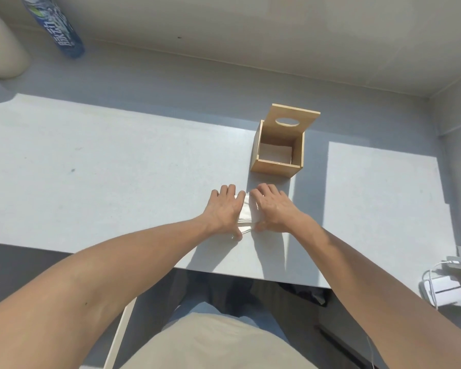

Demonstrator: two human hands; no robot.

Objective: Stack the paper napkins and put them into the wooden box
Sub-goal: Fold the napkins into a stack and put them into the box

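Note:
A small stack of white paper napkins (248,213) lies on the grey table (104,161) near its front edge. My left hand (225,210) presses on the stack's left side and my right hand (273,209) on its right side, thumbs pinching the near edge. Most of the stack is hidden under my palms. The wooden box (276,167) stands open just beyond my hands, its lid (290,121) with an oval slot tilted back. White napkins (274,154) lie at the bottom inside it.
A blue-labelled water bottle (61,30) and a cream cylinder (0,46) stand at the far left by the wall. White chargers with cables (445,286) sit on a ledge at the right. The table's front edge runs just below my wrists.

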